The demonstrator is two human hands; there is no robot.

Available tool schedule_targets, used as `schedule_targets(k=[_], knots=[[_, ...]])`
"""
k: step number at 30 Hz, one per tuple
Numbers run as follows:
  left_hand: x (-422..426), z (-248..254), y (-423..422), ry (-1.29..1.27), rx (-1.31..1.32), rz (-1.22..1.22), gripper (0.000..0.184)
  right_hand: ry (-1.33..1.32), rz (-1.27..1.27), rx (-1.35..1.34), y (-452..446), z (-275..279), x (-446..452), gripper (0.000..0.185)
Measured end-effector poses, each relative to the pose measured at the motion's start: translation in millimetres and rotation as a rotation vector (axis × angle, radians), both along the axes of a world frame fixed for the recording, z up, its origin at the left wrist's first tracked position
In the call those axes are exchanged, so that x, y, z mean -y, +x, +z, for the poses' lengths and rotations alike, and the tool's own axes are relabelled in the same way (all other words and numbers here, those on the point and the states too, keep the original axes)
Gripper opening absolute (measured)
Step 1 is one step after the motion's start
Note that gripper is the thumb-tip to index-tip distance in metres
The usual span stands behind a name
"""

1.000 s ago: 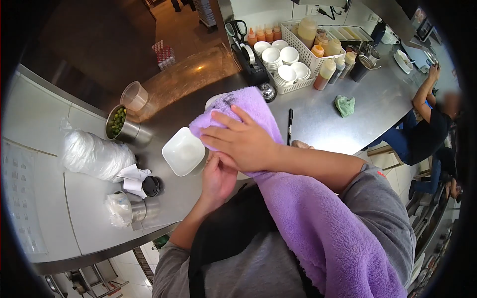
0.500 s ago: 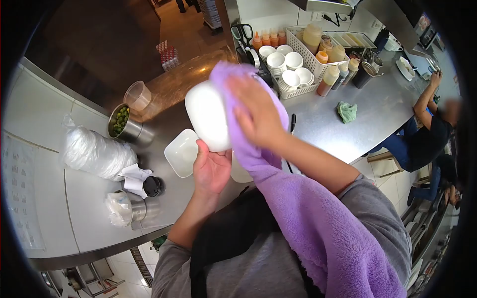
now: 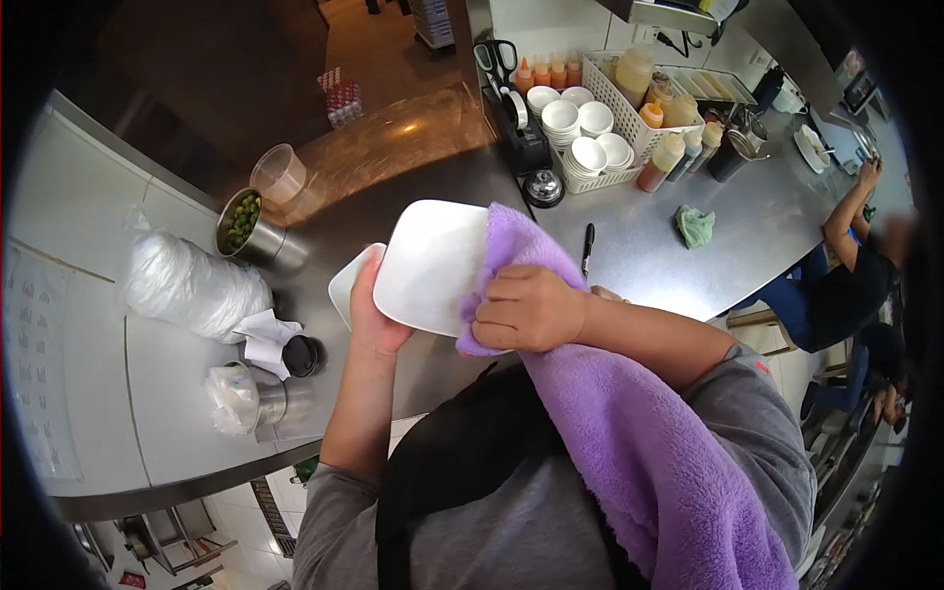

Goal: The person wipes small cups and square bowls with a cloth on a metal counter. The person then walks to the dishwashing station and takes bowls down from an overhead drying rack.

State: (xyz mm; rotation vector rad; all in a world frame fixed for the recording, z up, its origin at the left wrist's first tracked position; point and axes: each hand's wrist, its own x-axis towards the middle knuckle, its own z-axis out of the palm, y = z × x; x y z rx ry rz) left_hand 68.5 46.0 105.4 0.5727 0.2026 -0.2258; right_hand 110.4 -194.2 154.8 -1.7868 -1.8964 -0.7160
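My left hand (image 3: 372,317) is closed on the left edge of a white square bowl (image 3: 433,258), held above the counter with its pale, smooth face towards me. My right hand (image 3: 531,309) clutches a fuzzy purple towel (image 3: 526,241) against the bowl's right edge, and the cloth covers that side. The rest of the towel hangs down over my right side. Behind my left hand, a second white bowl (image 3: 344,282) shows on the counter, mostly hidden by the held one.
On the steel counter (image 3: 629,246) lie a black pen (image 3: 588,248) and a green cloth (image 3: 694,226). A bell (image 3: 543,188), stacked small bowls (image 3: 560,120) and sauce bottles (image 3: 661,161) stand behind. Leftward are a pickle container (image 3: 239,224) and plastic bags (image 3: 192,290). A person (image 3: 854,265) is at right.
The bowl has turned from its underside to its other face and come lower. My right hand has gone from flat on the towel to gripping it at the bowl's edge.
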Motion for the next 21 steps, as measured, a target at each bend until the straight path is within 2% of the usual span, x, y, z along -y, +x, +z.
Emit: schedule_targets(k=[1, 2, 4, 5, 7, 8, 10, 12, 15, 16, 18, 19, 20, 21], knots=[[-1.5, 4.0, -2.2, 0.114, -0.058, -0.017, 0.056, -0.089, -0.003, 0.015, 0.2, -6.2, 2.1, 0.023], [0.4, 6.2, -4.2, 0.112, -0.059, -0.015, 0.056, -0.090, -0.002, 0.014, -0.2, -13.6, 3.0, 0.023], [9.1, 9.6, -8.4, 0.164, 0.050, 0.086, 0.064, -0.207, -0.073, -0.193, -1.8, -25.1, 4.5, 0.044], [15.1, 14.9, -10.8, 0.165, 0.047, 0.085, 0.064, -0.206, -0.073, -0.196, -1.9, -23.9, 7.3, 0.044], [32.8, 25.5, -13.6, 0.267, 0.244, 0.164, 0.070, -0.428, -0.443, -0.161, 1.6, -15.5, 14.6, 0.075], [42.3, 26.3, -14.4, 0.265, 0.242, 0.163, 0.070, -0.431, -0.444, -0.162, 4.7, -11.6, 12.7, 0.075], [58.4, 26.5, -15.2, 0.241, 0.195, 0.162, 0.072, -0.428, -0.648, -0.136, 9.7, -4.7, -1.8, 0.091], [61.9, 23.8, -14.4, 0.197, 0.220, 0.158, 0.071, -0.344, -0.575, -0.236, -0.8, -22.5, -17.0, 0.091], [51.4, 25.2, -14.8, 0.222, 0.270, 0.203, 0.070, -0.403, -0.086, -0.585, -23.2, -24.9, -11.5, 0.088], [46.1, 25.4, -16.8, 0.226, 0.264, 0.204, 0.070, -0.401, -0.083, -0.591, -21.4, -16.7, -3.7, 0.088], [40.8, 26.5, -19.8, 0.294, 0.330, 0.251, 0.071, -0.706, -0.354, -0.357, -3.6, -3.7, 10.1, 0.089], [41.6, 32.8, -21.3, 0.309, 0.344, 0.254, 0.072, -0.524, -0.460, -0.151, 5.9, -2.9, 17.5, 0.078], [40.9, 32.3, -21.5, 0.305, 0.346, 0.257, 0.072, -0.527, -0.459, -0.146, 14.5, 2.9, 16.0, 0.078], [39.7, 30.8, -22.2, 0.278, 0.326, 0.260, 0.073, -0.437, -0.576, -0.127, 21.9, 11.5, 13.0, 0.071]])
